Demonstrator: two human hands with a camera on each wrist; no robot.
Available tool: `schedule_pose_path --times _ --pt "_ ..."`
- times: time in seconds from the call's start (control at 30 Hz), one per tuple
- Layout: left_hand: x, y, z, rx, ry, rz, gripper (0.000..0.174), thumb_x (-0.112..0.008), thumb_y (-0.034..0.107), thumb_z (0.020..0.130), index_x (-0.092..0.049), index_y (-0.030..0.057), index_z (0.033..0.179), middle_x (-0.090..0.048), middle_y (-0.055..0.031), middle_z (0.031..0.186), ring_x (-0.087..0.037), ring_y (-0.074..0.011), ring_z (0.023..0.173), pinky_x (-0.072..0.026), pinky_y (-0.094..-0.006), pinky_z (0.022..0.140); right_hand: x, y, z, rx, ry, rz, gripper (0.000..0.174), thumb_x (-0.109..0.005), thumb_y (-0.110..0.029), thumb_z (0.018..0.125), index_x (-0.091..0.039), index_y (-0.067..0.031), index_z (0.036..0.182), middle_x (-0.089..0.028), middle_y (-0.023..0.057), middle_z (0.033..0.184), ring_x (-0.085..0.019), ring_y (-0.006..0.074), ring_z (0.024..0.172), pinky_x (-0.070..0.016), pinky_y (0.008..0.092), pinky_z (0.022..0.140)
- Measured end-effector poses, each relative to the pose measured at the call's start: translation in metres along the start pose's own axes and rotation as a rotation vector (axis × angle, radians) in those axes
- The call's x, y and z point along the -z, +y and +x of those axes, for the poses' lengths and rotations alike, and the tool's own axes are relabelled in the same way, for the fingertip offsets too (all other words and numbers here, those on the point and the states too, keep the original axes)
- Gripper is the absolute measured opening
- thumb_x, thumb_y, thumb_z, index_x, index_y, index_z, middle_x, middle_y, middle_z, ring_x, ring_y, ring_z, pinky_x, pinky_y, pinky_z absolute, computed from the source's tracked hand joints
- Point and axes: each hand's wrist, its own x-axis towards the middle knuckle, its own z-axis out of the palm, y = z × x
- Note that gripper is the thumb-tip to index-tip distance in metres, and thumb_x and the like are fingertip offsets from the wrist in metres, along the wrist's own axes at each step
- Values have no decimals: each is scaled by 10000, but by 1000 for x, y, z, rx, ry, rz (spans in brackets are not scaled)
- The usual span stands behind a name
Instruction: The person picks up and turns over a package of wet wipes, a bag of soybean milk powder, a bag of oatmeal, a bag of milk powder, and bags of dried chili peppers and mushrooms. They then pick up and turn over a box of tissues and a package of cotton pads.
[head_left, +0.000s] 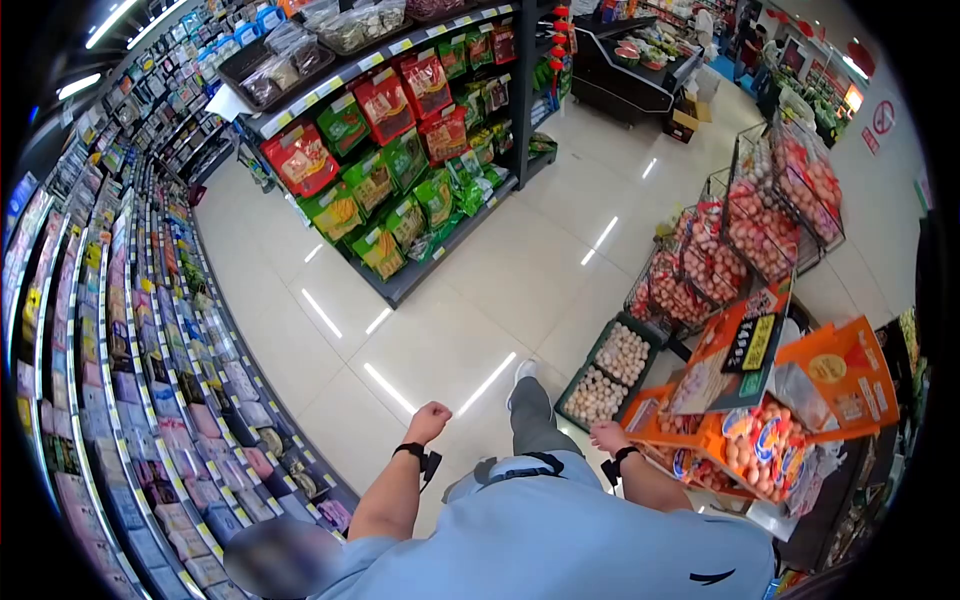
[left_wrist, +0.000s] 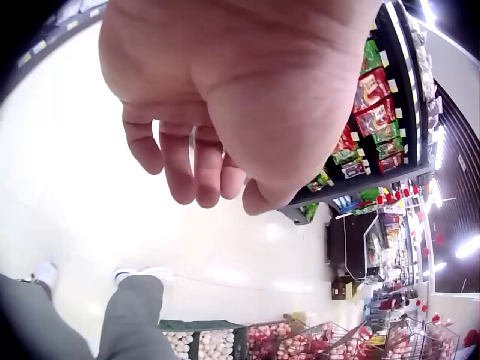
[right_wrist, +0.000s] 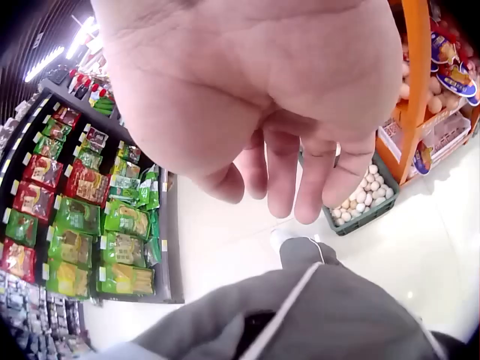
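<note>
My left hand (head_left: 428, 424) hangs in the air in front of the body, fingers loosely bent and holding nothing. In the left wrist view its palm and fingers (left_wrist: 208, 187) show against the pale floor. The right hand (head_left: 608, 437) is likewise relaxed, its fingers (right_wrist: 282, 176) drooping with nothing in them. Nearest to it is a green crate (right_wrist: 366, 217) of pale eggs (head_left: 600, 395) on the floor. Beside that stands an orange display stand (head_left: 838, 375) with netted brown eggs (head_left: 762, 455).
Wire baskets of red-netted goods (head_left: 765, 225) stand at the right. Ahead is a shelf unit (head_left: 400, 290) with red and green food packets (head_left: 370, 185). Long shelves of small packs (head_left: 150, 390) curve along the left. Tiled floor (head_left: 480, 310) runs between them; a dark counter (head_left: 620, 85) stands farther back.
</note>
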Motion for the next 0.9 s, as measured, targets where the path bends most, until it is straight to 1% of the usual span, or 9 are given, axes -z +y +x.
schedule_pose_path --times 0.1,0.13,0.27,0.3,0.37,0.4,0.63,0.83,0.9 --pt "3 91 63 8 -2 -144 274 -710 256 873 -715 7 987 -713 -70 830 -680 -159 784 -554 -316 752 -4 -61 49 29 -62 -50 179 -630 -193 897 -665 -58 784 -618 26 707 -582 129 607 -419 286 495" --pt "7 131 72 16 -7 -306 215 -701 199 889 -708 12 994 -690 -39 807 -661 -144 776 -544 -300 747 3 -77 77 141 -67 -334 239 -639 -221 866 -644 -50 700 -602 37 660 -543 138 563 -410 328 489" --pt "14 226 129 -206 -66 -282 215 -700 217 920 -700 23 1012 -709 -55 857 -676 -156 819 -550 -318 778 30 -170 181 441 232 -631 269 -647 -282 870 -745 -32 886 -740 140 815 -721 272 869 -555 410 795" --pt "23 258 132 -187 -64 -288 215 -700 217 920 -700 23 1012 -709 -55 857 -676 -156 819 -550 -318 778 39 -251 146 314 79 -396 278 -634 -282 885 -740 -27 911 -734 141 809 -717 295 823 -559 408 771" --pt "60 344 138 -332 -107 -12 231 -710 222 910 -693 23 1026 -729 -101 905 -702 -217 840 -556 -344 797 49 -305 210 508 149 -421 244 -621 -236 902 -730 -23 950 -727 125 776 -710 264 742 -554 364 719" --pt "69 360 153 -388 -75 25 241 -707 227 908 -689 23 1037 -735 -132 940 -713 -269 868 -560 -368 806 52 -369 206 523 165 -600 239 -629 -222 906 -722 -5 945 -722 117 767 -703 219 741 -549 349 709" --pt "120 443 261 -431 73 -83 214 -692 208 921 -682 34 1045 -730 -140 939 -713 -274 873 -561 -376 800 7 -671 213 880 106 -274 283 -722 -185 890 -670 1 1098 -727 121 947 -696 213 873 -557 340 801" --pt "173 509 357 -526 81 -79 153 -700 156 914 -695 35 1007 -732 -103 988 -713 -280 915 -558 -365 795 -57 -800 234 955 -118 -86 436 -742 -126 873 -572 -22 1260 -692 88 1088 -674 153 879 -559 304 801" --pt "194 523 400 -567 115 -111 152 -708 156 906 -701 43 1008 -734 -95 985 -713 -272 924 -555 -364 803 -77 -830 247 935 -84 -156 510 -752 -122 860 -530 -12 1306 -665 137 1162 -681 221 934 -562 342 818"
